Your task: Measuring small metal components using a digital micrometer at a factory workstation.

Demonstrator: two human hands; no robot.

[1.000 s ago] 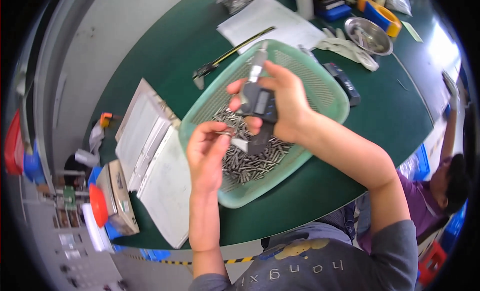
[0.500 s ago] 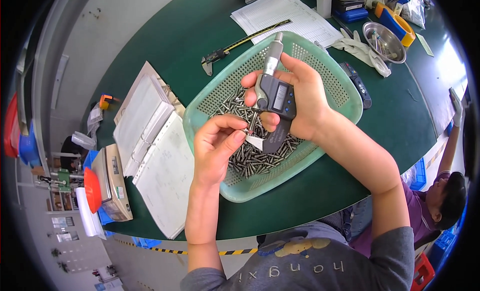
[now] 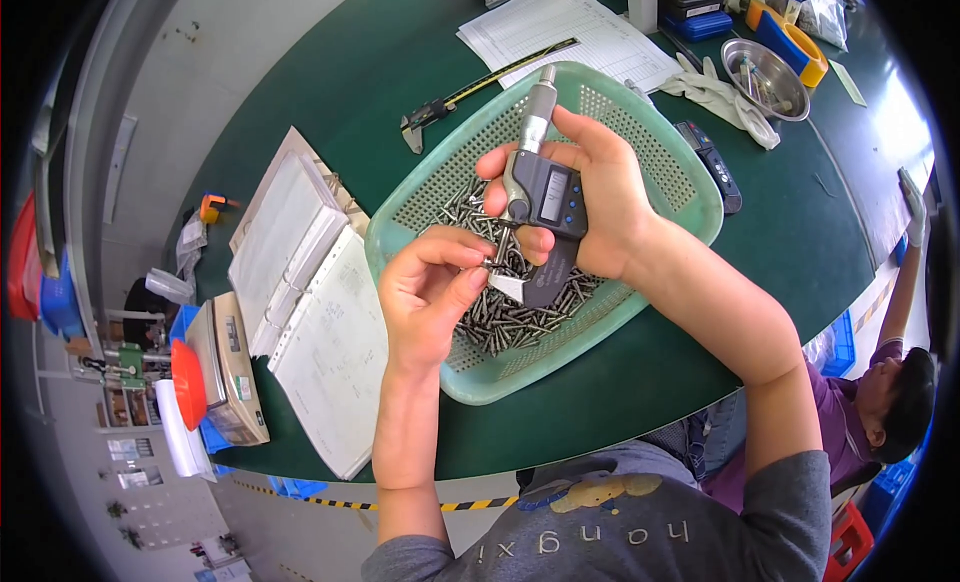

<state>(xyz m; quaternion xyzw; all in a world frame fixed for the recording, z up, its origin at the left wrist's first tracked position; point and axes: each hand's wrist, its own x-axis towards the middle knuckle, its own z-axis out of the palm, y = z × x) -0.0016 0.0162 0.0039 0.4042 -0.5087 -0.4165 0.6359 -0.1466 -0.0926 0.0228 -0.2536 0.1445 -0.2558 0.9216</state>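
While the right hand [image 3: 612,197] grasps a digital micrometer [image 3: 550,197], its fingers wrapped around the frame and the thumb up beside the thimble, the left hand [image 3: 420,297] pinches a small metal pin [image 3: 490,265] between thumb and fingertips at the measuring gap. Whether the pin touches both measuring faces (it is mostly hidden by the fingers) I cannot tell. The micrometer tilts over a pale green perforated plastic basket [image 3: 650,132], with its display facing up. Inside the basket, beneath both hands, lies a heap of similar metal pins [image 3: 510,327].

The basket sits on a green table [image 3: 310,112]. Beyond its far side, a caliper [image 3: 428,114] lies with its beam end over printed sheets [image 3: 560,22]; a white glove [image 3: 720,104] is near a steel bowl [image 3: 797,107]. An open ring binder [image 3: 335,367] lies to the left, near a weighing scale [image 3: 225,372]. At the right is a co-worker [image 3: 840,412] in a purple top.
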